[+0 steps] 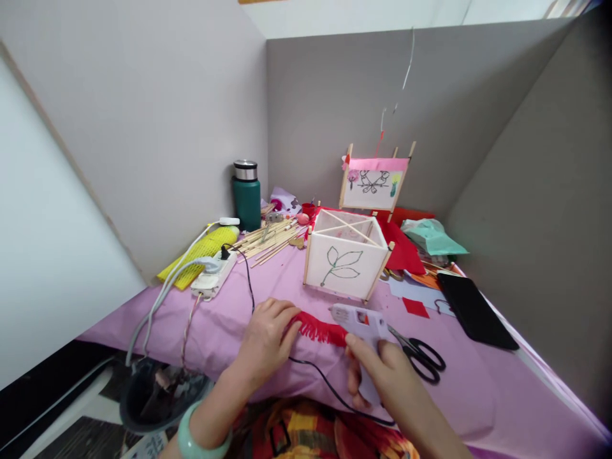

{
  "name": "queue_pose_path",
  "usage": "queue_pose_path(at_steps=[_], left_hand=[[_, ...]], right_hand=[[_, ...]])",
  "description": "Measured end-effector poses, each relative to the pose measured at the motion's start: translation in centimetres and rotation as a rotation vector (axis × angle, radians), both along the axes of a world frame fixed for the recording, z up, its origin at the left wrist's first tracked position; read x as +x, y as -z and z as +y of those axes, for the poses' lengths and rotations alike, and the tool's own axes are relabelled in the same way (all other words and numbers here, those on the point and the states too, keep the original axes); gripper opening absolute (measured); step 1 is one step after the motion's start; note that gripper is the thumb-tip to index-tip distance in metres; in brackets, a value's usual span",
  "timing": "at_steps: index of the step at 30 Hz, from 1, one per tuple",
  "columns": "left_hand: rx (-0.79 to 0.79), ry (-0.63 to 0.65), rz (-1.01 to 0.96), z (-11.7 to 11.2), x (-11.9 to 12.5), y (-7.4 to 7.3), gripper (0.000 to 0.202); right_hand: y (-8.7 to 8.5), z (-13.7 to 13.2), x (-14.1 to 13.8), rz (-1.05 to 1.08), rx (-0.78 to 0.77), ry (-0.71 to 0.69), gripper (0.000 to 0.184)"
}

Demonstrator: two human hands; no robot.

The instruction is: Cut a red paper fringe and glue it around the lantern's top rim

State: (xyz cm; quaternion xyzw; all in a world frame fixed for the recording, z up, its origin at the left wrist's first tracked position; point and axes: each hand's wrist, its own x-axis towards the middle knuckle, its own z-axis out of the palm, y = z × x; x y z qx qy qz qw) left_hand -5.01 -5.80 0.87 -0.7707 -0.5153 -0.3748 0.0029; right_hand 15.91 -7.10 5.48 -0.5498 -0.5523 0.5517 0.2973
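A strip of red fringe (321, 329) lies stretched across the near part of the table between my hands. My left hand (270, 331) is closed on its left end, fingertips pressed over the fabric. My right hand (377, 370) grips a pale lilac glue gun (366, 322) by its handle, the nozzle pointing left above the fringe. The thumb of that hand touches the fringe's right end. Just behind stands a white lantern (345, 261) with a wooden stick frame and a leaf drawing. Black-handled scissors (423, 357) rest right of the glue gun, their blades partly hidden.
A power strip (213, 275) with cables sits at left, near a green bottle (247, 197) and loose wooden sticks (272, 241). A second lantern (373, 185) stands behind. A black phone (475, 310) and a red square (415, 307) lie at right; a bin (157, 398) is below left.
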Motion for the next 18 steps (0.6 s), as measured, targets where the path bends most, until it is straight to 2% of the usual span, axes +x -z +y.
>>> queue_pose_path(at_steps=[3,7,12,18], left_hand=[[-0.013,-0.052,0.019,-0.2,-0.5,0.3,0.020],[-0.040,-0.075,0.033,-0.4,-0.6,0.3,0.022],[-0.061,-0.092,0.043,-0.4,-0.5,0.4,0.023],[-0.078,-0.098,0.049,-0.3,-0.5,0.5,0.024]], right_hand=[[0.3,0.7,-2.2,0.038,-0.021,-0.055,0.037],[1.2,1.6,-4.1,0.019,-0.055,-0.083,0.036],[2.2,2.5,-4.8,0.020,-0.070,-0.113,0.033],[2.5,3.0,-4.8,-0.010,-0.063,-0.140,0.035]])
